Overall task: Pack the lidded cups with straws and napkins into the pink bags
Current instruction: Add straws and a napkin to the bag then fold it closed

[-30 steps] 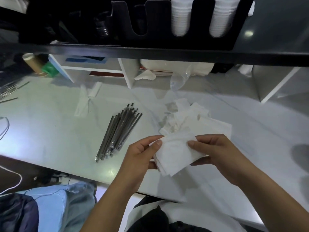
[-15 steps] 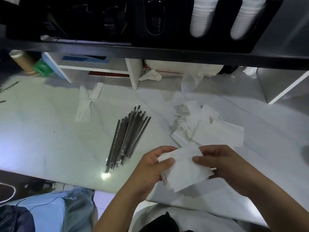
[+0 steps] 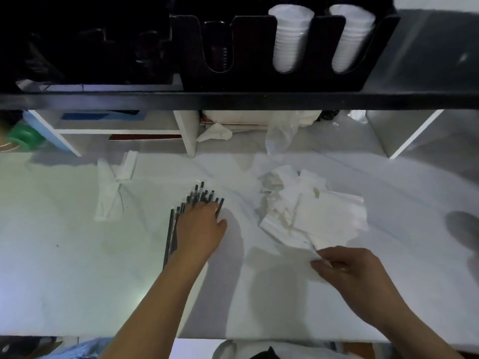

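Head view: wrapped straws [image 3: 193, 203] on the counter [image 3: 64, 255] are covered by the flat left hand [image 3: 199, 229], presumably for selection; napkins [image 3: 315, 270] are pinched by the right hand [image 3: 347, 270], beside the napkin pile [image 3: 311, 211].

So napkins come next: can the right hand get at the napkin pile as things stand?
Probably yes: the right hand lies at the near edge of the napkin pile, nothing between them; it seems to be pinching a napkin already.
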Action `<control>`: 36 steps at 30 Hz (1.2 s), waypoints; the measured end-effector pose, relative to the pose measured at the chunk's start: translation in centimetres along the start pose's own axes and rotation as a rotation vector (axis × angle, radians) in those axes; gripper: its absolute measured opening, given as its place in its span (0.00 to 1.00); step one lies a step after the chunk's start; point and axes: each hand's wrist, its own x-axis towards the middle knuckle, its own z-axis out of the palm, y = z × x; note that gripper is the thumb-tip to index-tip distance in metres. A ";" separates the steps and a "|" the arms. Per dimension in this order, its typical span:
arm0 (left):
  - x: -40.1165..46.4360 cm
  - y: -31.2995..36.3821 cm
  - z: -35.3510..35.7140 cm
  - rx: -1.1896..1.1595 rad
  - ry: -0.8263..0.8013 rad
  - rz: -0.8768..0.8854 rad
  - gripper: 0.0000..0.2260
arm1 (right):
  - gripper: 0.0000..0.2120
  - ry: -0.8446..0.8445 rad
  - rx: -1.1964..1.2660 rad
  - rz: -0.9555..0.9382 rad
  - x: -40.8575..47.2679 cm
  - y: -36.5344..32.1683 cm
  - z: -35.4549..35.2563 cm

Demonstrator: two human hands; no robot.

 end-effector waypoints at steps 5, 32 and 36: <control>3.0 0.0 1.1 0.137 -0.025 -0.039 0.17 | 0.09 -0.021 0.087 0.045 -1.2 0.0 0.1; 0.5 1.3 -0.1 -0.302 -0.185 -0.035 0.03 | 0.12 0.181 0.441 0.111 -4.0 -1.0 1.3; -1.0 2.3 -1.8 -0.891 -0.350 -0.115 0.04 | 0.12 0.199 0.504 0.134 -4.1 -0.9 1.2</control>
